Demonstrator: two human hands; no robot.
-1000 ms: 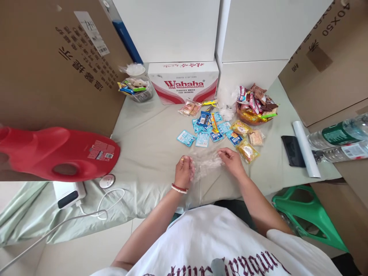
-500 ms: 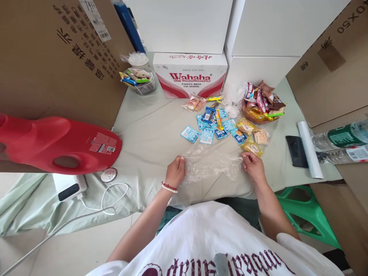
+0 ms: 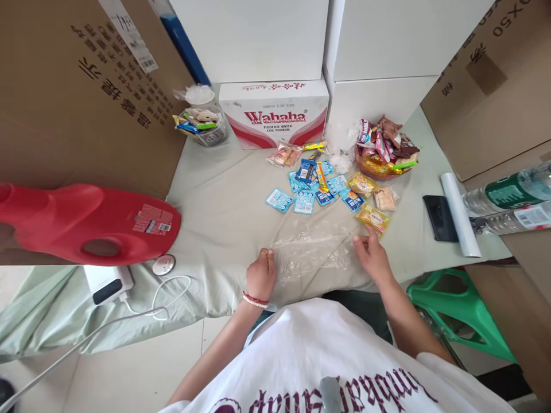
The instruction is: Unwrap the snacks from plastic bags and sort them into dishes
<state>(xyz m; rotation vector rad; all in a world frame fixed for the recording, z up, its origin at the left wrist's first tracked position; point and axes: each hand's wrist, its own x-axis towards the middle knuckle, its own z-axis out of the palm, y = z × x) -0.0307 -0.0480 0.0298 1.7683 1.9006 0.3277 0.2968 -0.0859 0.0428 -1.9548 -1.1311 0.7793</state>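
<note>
1. A clear plastic bag (image 3: 314,252) spreads left to right near the person, its long axis roughly along the front edge of the cloth-covered table (image 3: 215,212).
2. The left hand (image 3: 261,276) has its fingers closed on the bag's left end; whether the right hand's (image 3: 373,259) fingers grip the other is unclear.
3. Cardboard boxes (image 3: 142,155) flank the table.

The head camera looks forward and down, from close by, at the bare left hand (image 3: 260,275) and bare right hand (image 3: 373,255).
</note>
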